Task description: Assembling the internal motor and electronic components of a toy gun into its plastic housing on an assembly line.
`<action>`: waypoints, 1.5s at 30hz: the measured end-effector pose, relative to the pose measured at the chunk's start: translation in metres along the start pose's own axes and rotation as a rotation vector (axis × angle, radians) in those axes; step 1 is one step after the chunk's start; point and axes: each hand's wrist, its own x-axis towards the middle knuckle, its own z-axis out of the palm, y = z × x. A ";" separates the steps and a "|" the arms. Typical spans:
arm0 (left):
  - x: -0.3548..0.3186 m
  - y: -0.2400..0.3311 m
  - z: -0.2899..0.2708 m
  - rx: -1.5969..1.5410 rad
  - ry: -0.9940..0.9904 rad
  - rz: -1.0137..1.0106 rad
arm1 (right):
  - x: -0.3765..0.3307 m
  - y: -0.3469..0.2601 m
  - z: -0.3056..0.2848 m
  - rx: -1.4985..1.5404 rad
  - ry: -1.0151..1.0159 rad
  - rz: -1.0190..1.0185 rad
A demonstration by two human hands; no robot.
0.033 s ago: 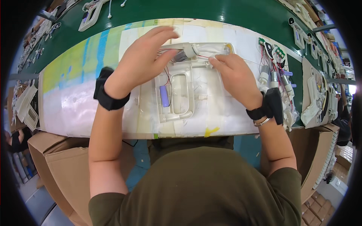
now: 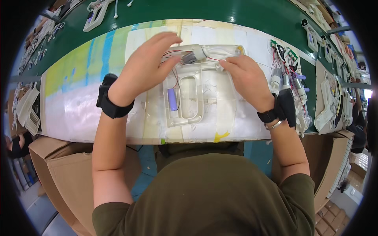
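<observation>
A clear-white, gun-shaped plastic housing (image 2: 189,98) lies flat on a white work mat (image 2: 98,110). A purple cylindrical battery (image 2: 172,99) sits in its handle, and a small grey motor (image 2: 189,58) with thin red wires (image 2: 170,55) sits in its top. My left hand (image 2: 143,72) hovers over the housing's upper left, fingers spread above the wires and holding nothing. My right hand (image 2: 246,78) comes in from the right, its fingertips pinching the barrel end of the housing beside the motor. Both wrists carry black bands.
Several wired motor and battery sets (image 2: 287,70) lie at the mat's right end, with white plastic shells (image 2: 330,106) beyond them. More white parts lie at the far left (image 2: 27,106) and on the green table (image 2: 236,11). Cardboard boxes (image 2: 59,169) stand below the table edge.
</observation>
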 end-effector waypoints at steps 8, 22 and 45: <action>-0.018 0.025 0.020 0.129 0.068 0.178 | -0.001 -0.006 0.004 -0.081 0.078 0.072; -0.003 -0.003 0.025 0.340 0.140 0.091 | 0.048 -0.029 -0.026 0.229 0.073 0.109; -0.004 -0.005 -0.003 0.208 0.151 0.065 | 0.034 -0.005 0.025 0.118 0.019 0.034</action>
